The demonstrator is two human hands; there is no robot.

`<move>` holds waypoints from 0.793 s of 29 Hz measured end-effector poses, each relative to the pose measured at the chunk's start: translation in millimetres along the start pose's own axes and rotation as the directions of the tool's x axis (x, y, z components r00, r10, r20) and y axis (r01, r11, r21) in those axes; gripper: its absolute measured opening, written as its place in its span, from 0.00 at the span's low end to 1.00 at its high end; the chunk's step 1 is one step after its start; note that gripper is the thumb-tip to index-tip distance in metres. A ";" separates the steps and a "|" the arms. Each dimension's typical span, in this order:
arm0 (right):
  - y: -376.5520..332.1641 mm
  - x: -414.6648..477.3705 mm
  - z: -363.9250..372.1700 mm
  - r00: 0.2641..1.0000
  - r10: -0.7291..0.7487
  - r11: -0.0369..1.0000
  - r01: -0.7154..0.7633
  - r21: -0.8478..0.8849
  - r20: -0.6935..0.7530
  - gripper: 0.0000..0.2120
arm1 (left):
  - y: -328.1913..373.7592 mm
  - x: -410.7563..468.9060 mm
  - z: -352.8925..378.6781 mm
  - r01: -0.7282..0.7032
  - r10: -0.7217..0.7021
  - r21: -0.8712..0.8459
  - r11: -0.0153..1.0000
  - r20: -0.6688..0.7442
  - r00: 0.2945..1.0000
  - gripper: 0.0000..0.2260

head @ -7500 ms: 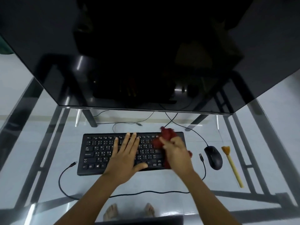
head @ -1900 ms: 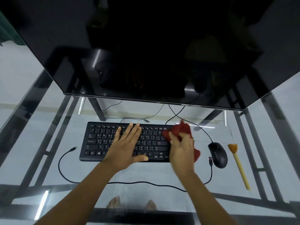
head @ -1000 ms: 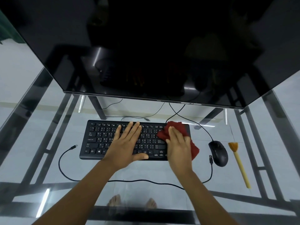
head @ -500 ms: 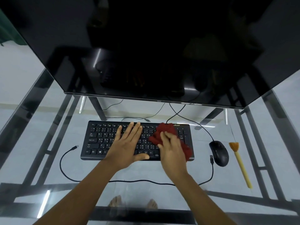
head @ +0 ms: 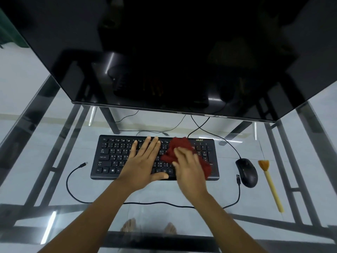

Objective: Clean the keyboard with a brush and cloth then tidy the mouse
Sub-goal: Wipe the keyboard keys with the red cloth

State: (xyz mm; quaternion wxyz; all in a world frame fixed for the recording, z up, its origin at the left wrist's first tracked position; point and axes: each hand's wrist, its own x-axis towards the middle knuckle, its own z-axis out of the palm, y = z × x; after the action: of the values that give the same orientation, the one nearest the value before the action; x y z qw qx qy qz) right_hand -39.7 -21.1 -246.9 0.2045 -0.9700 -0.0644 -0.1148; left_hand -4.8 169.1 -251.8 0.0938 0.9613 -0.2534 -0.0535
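A black keyboard [head: 111, 156] lies flat on the glass desk [head: 45, 139] in front of me. My left hand [head: 144, 165] rests palm down on its middle keys, fingers spread. My right hand [head: 187, 168] presses a crumpled dark red cloth [head: 177, 146] onto the right half of the keys. A black mouse [head: 246, 172] sits to the right of the keyboard. Beside the mouse lies a yellow-handled brush [head: 269, 181], bristles pointing away from me.
A large dark monitor [head: 164, 52] overhangs the back of the desk. A loose black cable [head: 73, 190] with a USB plug loops along the front, and the mouse's plug [head: 238, 178] lies left of the mouse. My bare feet show through the glass.
My right hand has slid the red cloth leftward across the keyboard, from its right end to near my left hand. The left hand has stayed put.
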 end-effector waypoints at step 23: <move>37.9 37.0 -14.5 0.955 0.277 0.960 -0.279 -0.002 -0.104 0.17 | 0.6 -0.4 -3.8 0.017 -0.017 -0.016 1.000 0.017 1.000 0.48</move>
State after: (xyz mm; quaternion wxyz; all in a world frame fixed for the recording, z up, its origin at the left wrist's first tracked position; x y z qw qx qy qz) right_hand -0.2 -58.6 -239.3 0.2135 -0.9639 0.0844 -0.1351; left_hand -4.9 169.3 -247.9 0.0989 0.9621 -0.2456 -0.0645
